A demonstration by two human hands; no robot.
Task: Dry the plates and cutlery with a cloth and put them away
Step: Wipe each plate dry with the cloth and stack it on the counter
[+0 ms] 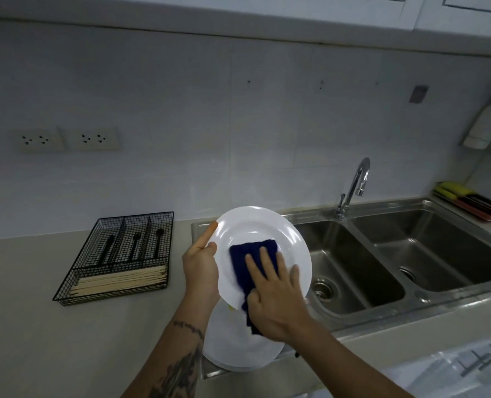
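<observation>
At centre frame, the left hand (199,267) gripped a tilted white plate (263,248) by its rim above the sink's edge while the right hand (275,294) pressed a dark blue cloth (251,264) flat against it. Drying was under way; the plate probably needed turning next.

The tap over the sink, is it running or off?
Off. No water comes from the tap, and the sink basins below hold no pooled water.
</observation>
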